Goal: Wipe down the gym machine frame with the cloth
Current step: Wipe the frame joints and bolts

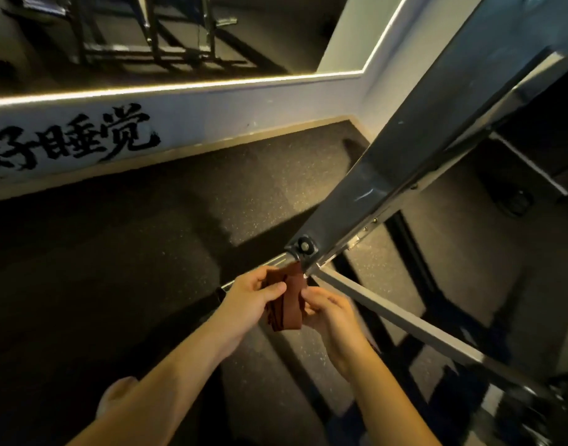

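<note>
A folded reddish-brown cloth (290, 300) hangs between my two hands in the lower middle of the view. My left hand (250, 297) pinches its left side with thumb and fingers. My right hand (329, 312) grips its right side. The cloth's top edge lies just below the bolted foot (303, 247) of the grey gym machine frame. That frame's wide upright (421, 133) slants up to the top right, and a thinner grey bar (398, 312) runs from the foot toward the lower right.
Dark speckled rubber flooring (147, 252) spreads to the left. A white wall (212, 114) with black painted characters and a lit mirror edge closes the back. Black frame parts (414, 268) and plates crowd the right side. My bare foot (115, 394) shows at the bottom left.
</note>
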The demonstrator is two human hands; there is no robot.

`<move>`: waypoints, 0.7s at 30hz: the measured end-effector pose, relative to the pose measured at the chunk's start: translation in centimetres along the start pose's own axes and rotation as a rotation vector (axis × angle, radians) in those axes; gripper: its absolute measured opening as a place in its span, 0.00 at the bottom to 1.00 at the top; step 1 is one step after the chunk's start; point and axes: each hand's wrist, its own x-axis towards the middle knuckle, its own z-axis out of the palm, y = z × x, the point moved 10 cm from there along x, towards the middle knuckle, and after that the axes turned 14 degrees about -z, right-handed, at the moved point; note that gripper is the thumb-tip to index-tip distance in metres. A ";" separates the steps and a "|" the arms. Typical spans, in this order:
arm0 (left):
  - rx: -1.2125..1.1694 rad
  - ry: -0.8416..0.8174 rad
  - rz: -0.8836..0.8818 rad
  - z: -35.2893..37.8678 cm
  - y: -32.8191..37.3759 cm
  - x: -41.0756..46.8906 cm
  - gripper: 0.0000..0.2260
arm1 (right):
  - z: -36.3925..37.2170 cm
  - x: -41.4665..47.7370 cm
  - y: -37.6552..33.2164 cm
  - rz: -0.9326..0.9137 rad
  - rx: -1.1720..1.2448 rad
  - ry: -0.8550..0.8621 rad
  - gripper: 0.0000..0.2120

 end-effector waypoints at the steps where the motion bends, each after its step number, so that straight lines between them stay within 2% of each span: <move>1: 0.064 -0.020 0.006 -0.3 1.3 -0.2 0.10 | 0.4 -0.3 -0.7 0.016 0.046 0.020 0.13; 5: 0.320 -0.107 0.058 -1.4 6.5 -0.6 0.09 | 2.6 -1.2 -3.8 0.007 0.161 0.129 0.13; 11: 0.654 -0.184 0.084 -0.8 12.5 -0.8 0.09 | 4.1 -3.0 -6.5 -0.049 0.325 0.486 0.11; 16: 0.886 -0.033 0.202 0.6 18.2 0.7 0.10 | 0.7 -3.0 -5.4 0.033 0.289 0.812 0.06; 21: 1.059 -0.019 0.319 2.4 21.8 2.8 0.10 | -0.9 0.0 -1.7 0.156 0.358 0.949 0.05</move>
